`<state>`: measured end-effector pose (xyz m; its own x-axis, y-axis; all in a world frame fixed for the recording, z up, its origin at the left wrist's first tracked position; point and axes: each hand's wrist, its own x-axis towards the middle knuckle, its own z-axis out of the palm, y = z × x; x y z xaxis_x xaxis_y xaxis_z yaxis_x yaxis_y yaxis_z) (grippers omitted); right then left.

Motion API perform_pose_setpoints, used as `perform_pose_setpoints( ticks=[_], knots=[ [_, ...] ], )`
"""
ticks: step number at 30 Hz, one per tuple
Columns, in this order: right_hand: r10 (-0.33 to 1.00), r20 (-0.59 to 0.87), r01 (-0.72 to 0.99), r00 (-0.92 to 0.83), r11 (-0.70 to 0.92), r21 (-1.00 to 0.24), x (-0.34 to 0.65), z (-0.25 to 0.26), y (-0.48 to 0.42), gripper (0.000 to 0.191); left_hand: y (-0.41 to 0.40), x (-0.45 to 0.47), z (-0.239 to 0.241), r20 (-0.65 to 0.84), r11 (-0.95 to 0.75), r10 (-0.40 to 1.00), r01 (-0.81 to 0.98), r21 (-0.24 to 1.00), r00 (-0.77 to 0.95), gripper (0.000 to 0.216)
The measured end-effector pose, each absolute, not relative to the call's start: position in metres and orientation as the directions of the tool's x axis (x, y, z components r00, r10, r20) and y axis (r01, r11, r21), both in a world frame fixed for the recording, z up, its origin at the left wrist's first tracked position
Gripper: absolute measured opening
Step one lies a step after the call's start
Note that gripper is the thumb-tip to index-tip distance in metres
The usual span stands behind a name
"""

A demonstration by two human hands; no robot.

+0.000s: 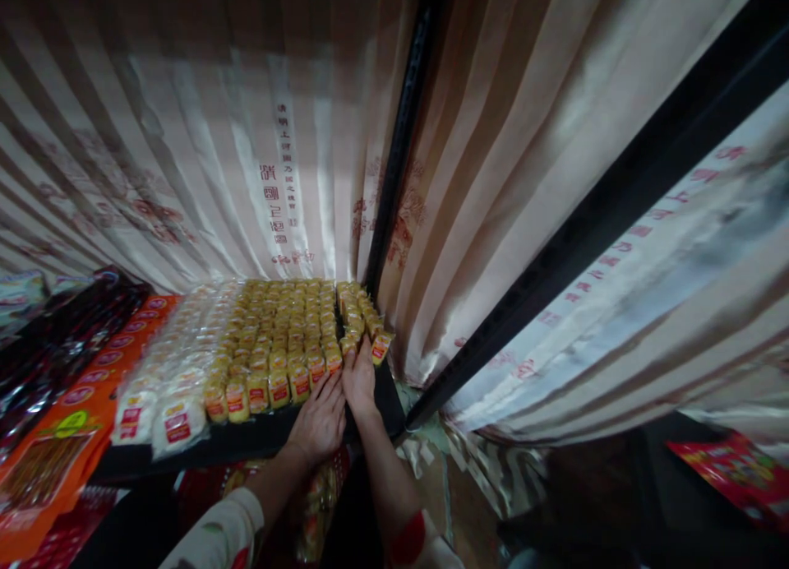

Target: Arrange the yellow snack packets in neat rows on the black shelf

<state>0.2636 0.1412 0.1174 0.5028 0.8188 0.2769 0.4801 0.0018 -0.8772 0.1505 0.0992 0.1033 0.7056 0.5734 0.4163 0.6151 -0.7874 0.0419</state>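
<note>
Rows of small yellow packets with red labels [277, 339] fill a dark shelf [246, 437]. My left hand [320, 421] lies flat on the shelf's front edge, fingers stretched out against the front row of packets. My right hand [361, 380] reaches further in, its fingertips touching the packets at the right end of the rows, near a single packet [380, 347] at the shelf's corner. Whether those fingers grip a packet cannot be made out.
White packets with red labels [166, 404] lie left of the yellow ones, then orange packs [80, 388] and dark glossy packs [55, 330]. Striped pale curtains [523, 182] hang behind and to the right, with a black frame post [400, 141] between them.
</note>
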Motion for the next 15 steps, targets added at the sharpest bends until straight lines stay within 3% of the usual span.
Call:
perform_pose_setpoints(
  ticks=[15],
  knots=[
    [0.858,0.133,0.308,0.496,-0.031,-0.951,0.2659,0.1188,0.1518,0.052,0.1004,0.1519,0.1034,0.414,-0.778,0.583,0.628,0.035,0.699,0.047]
  ],
)
